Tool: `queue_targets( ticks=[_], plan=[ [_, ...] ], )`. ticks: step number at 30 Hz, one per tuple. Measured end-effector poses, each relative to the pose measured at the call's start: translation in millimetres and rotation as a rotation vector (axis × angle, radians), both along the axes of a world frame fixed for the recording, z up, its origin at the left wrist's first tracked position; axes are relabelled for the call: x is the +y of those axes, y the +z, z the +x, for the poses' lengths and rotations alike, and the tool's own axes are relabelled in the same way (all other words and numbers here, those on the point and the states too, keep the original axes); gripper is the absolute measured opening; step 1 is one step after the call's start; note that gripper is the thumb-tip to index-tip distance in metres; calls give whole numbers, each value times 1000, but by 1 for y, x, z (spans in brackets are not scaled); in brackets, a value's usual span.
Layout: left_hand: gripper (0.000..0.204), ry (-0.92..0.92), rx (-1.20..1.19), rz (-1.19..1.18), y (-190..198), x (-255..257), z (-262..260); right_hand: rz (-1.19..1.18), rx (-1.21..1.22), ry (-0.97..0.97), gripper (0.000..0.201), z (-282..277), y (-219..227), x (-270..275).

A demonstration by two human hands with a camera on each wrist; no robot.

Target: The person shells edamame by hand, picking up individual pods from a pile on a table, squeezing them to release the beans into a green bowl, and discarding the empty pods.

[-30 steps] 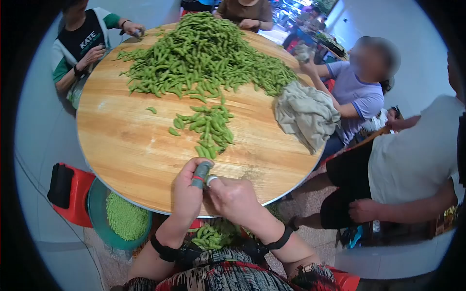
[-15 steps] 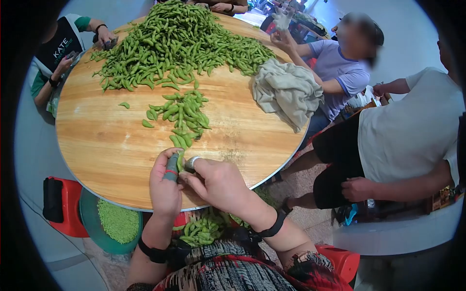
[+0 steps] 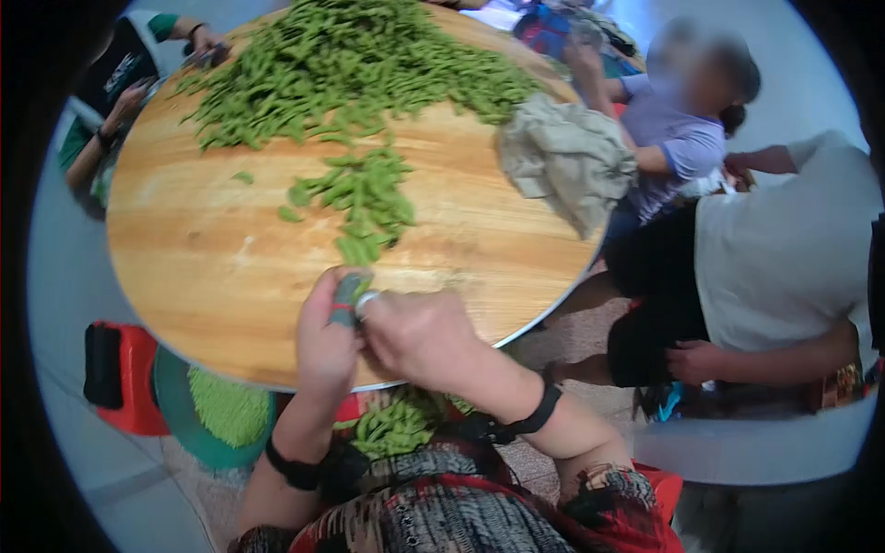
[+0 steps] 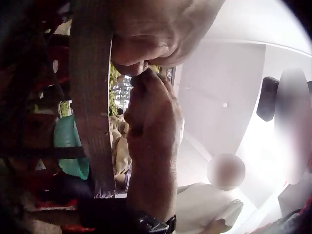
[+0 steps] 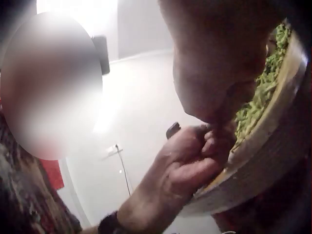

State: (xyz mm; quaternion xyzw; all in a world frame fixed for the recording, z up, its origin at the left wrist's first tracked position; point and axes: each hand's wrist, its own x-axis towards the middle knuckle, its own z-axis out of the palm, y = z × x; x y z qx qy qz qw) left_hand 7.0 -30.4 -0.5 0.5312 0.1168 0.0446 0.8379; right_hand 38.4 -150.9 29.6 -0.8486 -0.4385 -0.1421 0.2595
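At the near edge of the round wooden table (image 3: pixel 212 295), my two hands meet. My left hand (image 3: pixel 324 341) pinches a green soybean pod (image 3: pixel 362 285), mostly hidden by the fingers; a grey cover with a red band sits on its thumb. My right hand (image 3: pixel 424 330) is curled against the same pod, a pale shiny band on one digit. Just beyond them lies a small pile of pods (image 3: pixel 373 198), with a large heap of pods (image 3: pixel 359 78) behind it. In the left wrist view my right hand (image 4: pixel 156 122) reaches up to my left.
A crumpled grey cloth (image 3: pixel 562 152) lies at the table's right. Below the left edge stand a green basin (image 3: pixel 175 415) of shelled beans and a red stool (image 3: pixel 138 387). More pods (image 3: pixel 396 426) lie below the near edge. People are at the left and right.
The head view has shifted. My hands stay together; the pod, showing plainly between them half a second ago, is now mostly covered as my right hand closes in on it.
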Motion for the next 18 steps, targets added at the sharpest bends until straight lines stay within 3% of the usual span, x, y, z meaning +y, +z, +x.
queue_targets(
  ticks=[2,4,5,7,10,12,13,15,16,18],
  plan=[
    [35,8,-18,-116,-7,6,-3,222,283,-14,13,4,-10,0],
    [37,-21,-60,-221,0,15,-7,146,456,-32,16,7,8,-12],
    [29,74,-45,-79,5,19,-9,-51,649,56,16,7,18,-25],
    [29,175,-137,-206,0,42,-12,-112,778,510,14,6,15,-46],
    [24,212,-169,-265,0,56,-12,-44,790,531,15,5,19,-40],
    [22,193,-173,-280,0,55,-10,-78,542,-11,18,14,25,-19],
    [19,166,-175,-297,0,54,-8,-76,541,-5,18,20,23,-8],
    [17,156,-175,-302,-3,55,-8,-67,172,-29,19,29,15,13],
    [17,136,-174,-307,-2,56,-9,-63,173,-25,19,34,12,19],
    [18,125,-176,-317,-3,57,-11,-344,2,-74,18,42,8,28]
  ],
)
